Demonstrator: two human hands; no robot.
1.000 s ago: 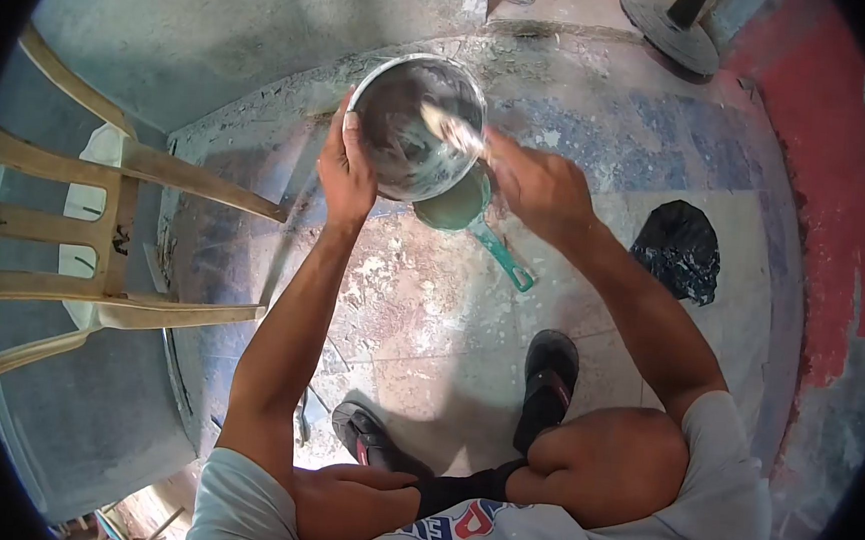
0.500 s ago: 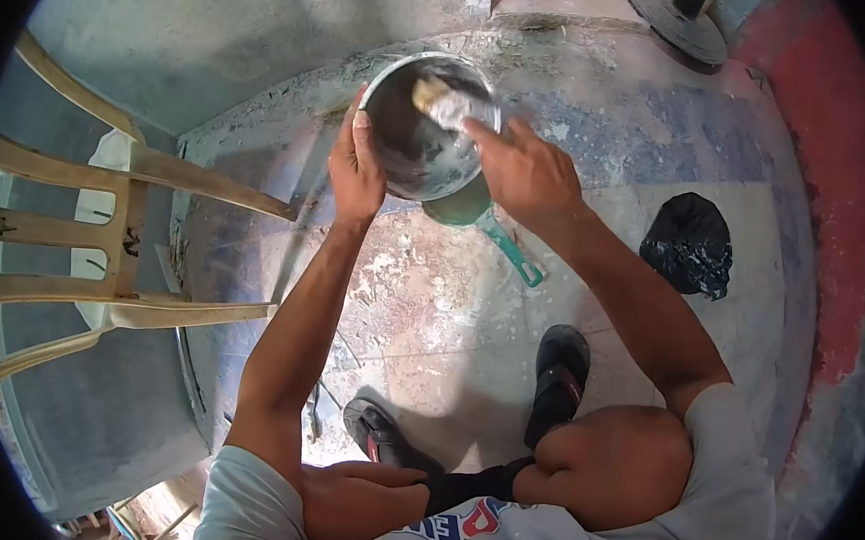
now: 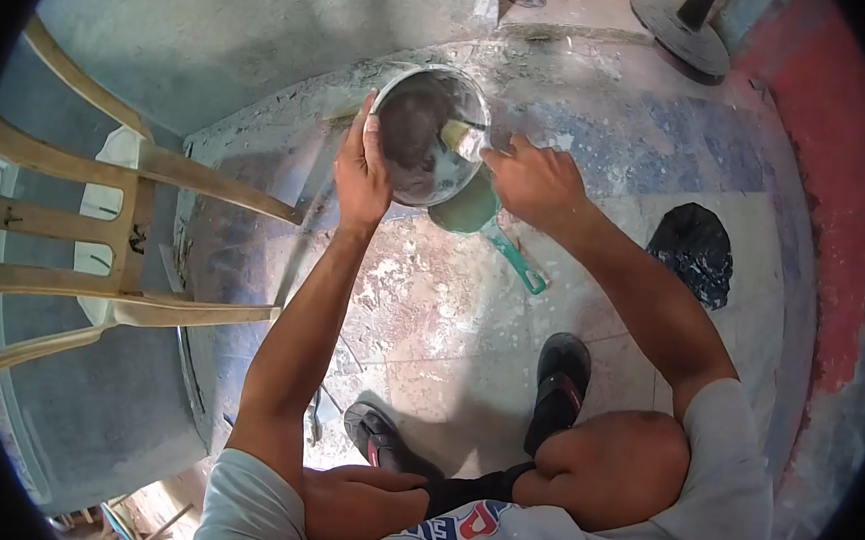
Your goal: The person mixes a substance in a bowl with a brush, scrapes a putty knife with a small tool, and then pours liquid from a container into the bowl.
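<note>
My left hand point(image 3: 363, 173) grips the left rim of a round, light-rimmed bucket point(image 3: 413, 183), tilted so that its inside faces me. Grey residue coats its inner wall. In my right hand point(image 3: 539, 185) is a paintbrush point(image 3: 466, 141), with pale bristles and a white-smeared body, its tip inside the bucket near the right wall. My fingers are closed round its handle, which they hide. Just below the bucket, a green dipper point(image 3: 469, 212) with a long handle rests on the floor, partly covered by the bucket.
A wooden-coloured chair point(image 3: 120, 213) lies on the left. On the right floor is a crumpled black plastic bag point(image 3: 692, 254). A round dark base with a post point(image 3: 680, 34) stands at the back right, near a red-painted wall point(image 3: 834, 188). My shoes point(image 3: 563, 369) are below.
The brush has shifted slightly right and down inside the bucket, and my right hand has moved with it. My left hand keeps its hold on the rim.
</note>
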